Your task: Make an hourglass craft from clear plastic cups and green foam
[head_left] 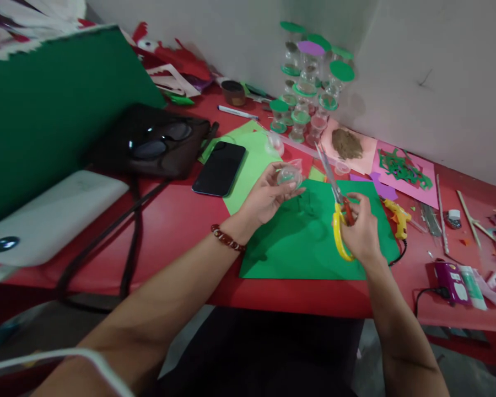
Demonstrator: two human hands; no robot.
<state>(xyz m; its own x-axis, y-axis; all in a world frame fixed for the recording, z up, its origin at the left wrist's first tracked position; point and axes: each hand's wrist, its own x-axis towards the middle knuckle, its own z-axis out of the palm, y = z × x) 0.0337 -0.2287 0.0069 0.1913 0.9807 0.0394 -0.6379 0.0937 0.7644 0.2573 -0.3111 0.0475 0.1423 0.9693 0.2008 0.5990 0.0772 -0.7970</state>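
Observation:
A small clear plastic cup is held in the fingers of my left hand, above the upper left part of a green sheet. My right hand grips scissors with yellow and red handles; their blades point up and away, slightly apart. The scissors are over the right side of the green sheet, to the right of the cup and not touching it. Another clear plastic piece lies behind my left hand on light green paper.
Stacked clear cups with green discs stand by the wall. A black phone, a dark bag and a white device are left. A yellow glue gun and purple box lie right.

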